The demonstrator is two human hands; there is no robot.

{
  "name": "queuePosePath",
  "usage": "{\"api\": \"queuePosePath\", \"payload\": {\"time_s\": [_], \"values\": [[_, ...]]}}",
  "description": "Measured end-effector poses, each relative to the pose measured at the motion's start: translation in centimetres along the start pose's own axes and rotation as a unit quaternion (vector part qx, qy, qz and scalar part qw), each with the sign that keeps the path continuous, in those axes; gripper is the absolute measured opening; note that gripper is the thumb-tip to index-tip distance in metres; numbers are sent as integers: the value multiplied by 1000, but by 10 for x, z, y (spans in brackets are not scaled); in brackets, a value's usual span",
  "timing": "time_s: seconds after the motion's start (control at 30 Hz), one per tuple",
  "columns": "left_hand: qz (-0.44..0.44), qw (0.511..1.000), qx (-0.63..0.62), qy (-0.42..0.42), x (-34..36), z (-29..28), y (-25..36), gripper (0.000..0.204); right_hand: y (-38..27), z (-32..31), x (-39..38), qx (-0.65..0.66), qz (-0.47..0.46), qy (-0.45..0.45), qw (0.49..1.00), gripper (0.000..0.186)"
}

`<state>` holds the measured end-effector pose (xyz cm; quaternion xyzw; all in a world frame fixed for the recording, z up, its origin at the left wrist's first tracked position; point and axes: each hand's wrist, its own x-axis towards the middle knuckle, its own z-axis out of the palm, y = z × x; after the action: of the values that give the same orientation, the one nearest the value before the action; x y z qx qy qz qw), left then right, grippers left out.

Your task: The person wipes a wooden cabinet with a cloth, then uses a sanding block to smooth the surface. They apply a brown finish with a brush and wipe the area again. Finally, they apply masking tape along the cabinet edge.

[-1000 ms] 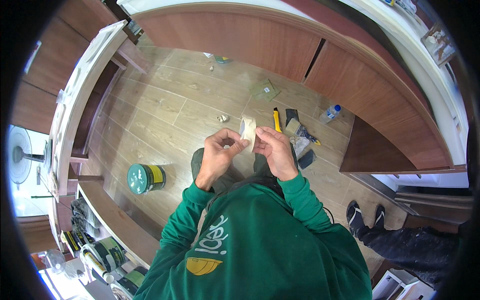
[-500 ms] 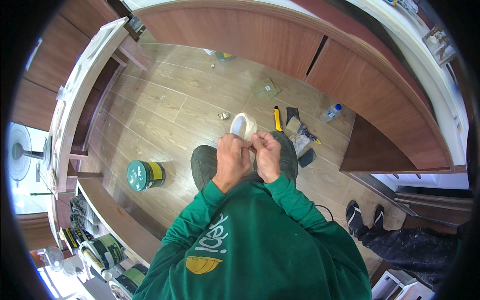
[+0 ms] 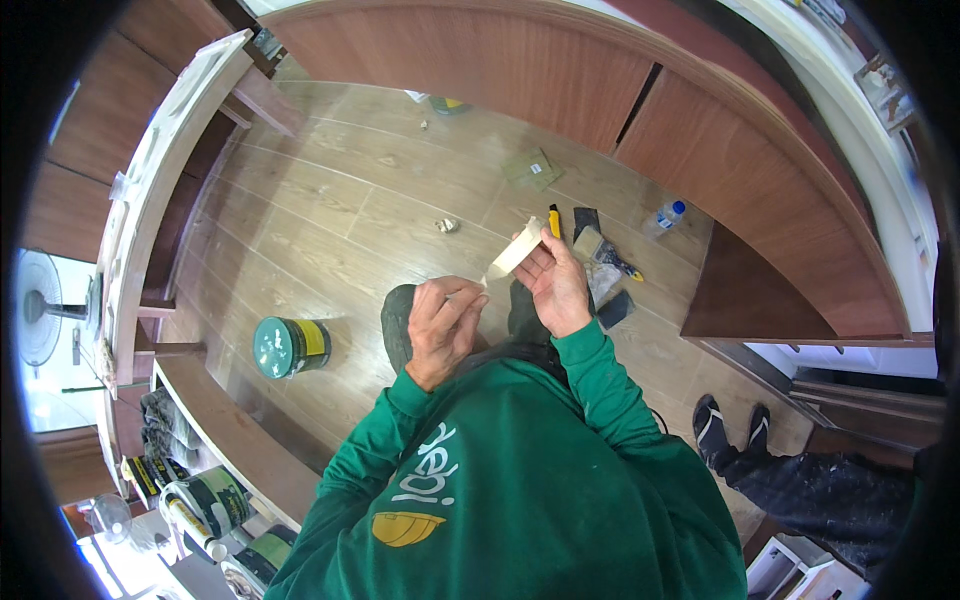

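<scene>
Cream masking tape spans the gap between my hands above my knees, its broad outer face turned toward me. At its upper end, my right hand grips the roll with the thumb in front and the fingers behind, palm turned up. Closed in a pinch, my left hand has the tape's lower end at its fingertips. The roll's far side and its core are hidden from this angle.
A green paint bucket stands on the wood-look floor at left. Beyond my right hand lie a yellow-handled cutter, a brush and a water bottle. A curved wooden counter runs ahead. Another person's legs show at right.
My hands have moved apart, the left one down and leftward, the right one turning palm up. The tape roll has tipped from showing its open ring to showing its outer face.
</scene>
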<state>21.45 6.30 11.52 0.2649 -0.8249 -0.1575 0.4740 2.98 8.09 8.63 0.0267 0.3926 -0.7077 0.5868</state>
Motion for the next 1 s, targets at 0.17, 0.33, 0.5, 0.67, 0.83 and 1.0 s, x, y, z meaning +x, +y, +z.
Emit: {"api": "queuePosePath", "payload": {"time_s": [0.17, 0.33, 0.5, 0.67, 0.83, 1.0], "values": [[22, 995, 87, -34, 2, -23, 5, 32, -5, 9, -7, 42, -52, 28, 997, 36], [48, 983, 179, 2, -27, -36, -23, 19, -5, 6, -9, -7, -111, -41, 993, 32], [-158, 978, 130, 31, -23, -48, -42, 7, -15, 20, -24, -114, -165, -76, 977, 24], [-129, 990, -46, 32, 17, -33, -24, 20, -9, 22, -36, -159, -167, -128, 965, 24], [74, 997, 0, -26, 52, -16, 0, 37, -8, 21, -49, -228, -151, -149, 950, 23], [179, 981, 0, -71, 62, -9, 1, 38, -15, 22, -57, -261, -186, -175, 931, 21]]}}
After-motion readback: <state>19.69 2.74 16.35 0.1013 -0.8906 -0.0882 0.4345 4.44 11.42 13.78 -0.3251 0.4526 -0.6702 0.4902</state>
